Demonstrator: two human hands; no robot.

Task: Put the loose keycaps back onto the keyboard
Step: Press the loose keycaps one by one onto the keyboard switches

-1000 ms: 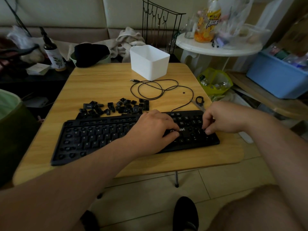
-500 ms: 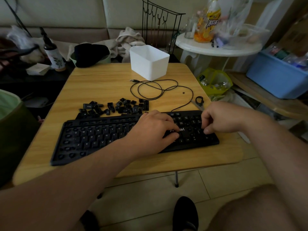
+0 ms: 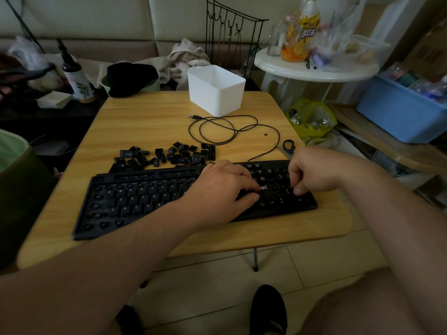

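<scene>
Pale yellow wood grain runs across the small counter (image 3: 150, 122) in front of you, its near right corner rounded and one thin metal leg showing below the front edge above a tiled floor. Beyond the far edge a beige sofa back fills the room's rear, with a crumpled cloth (image 3: 187, 58) and a black wire rack (image 3: 229, 32) against it. To your right a white round side table (image 3: 316, 70) carries an orange drink bottle (image 3: 301, 30) and clear bags, and a blue plastic bin (image 3: 399, 114) sits on a low shelf past it. On the counter, a white plastic box (image 3: 215, 89) stands near the far edge, and a black USB cable (image 3: 222, 129) lies coiled just in front of it, running down to the black keyboard (image 3: 145, 201), which lies slanted along the near edge with many sockets bare at its left end. Loose keycaps (image 3: 169, 155) lie heaped just behind the keyboard's upper left, some touching its back edge. A black-handled tool (image 3: 288, 146) lies beside the keyboard's far right corner, partly behind your wrist. Your left hand (image 3: 222, 189) covers the keyboard's middle right, fingers (image 3: 251, 195) curled down onto the keys; whether they hold a keycap is hidden. Your right hand (image 3: 314, 174) sits over the number pad, fingers bent inward and thumb pressing down, anything pinched there is too hidden to tell. Your forearms block much of the near counter.
</scene>
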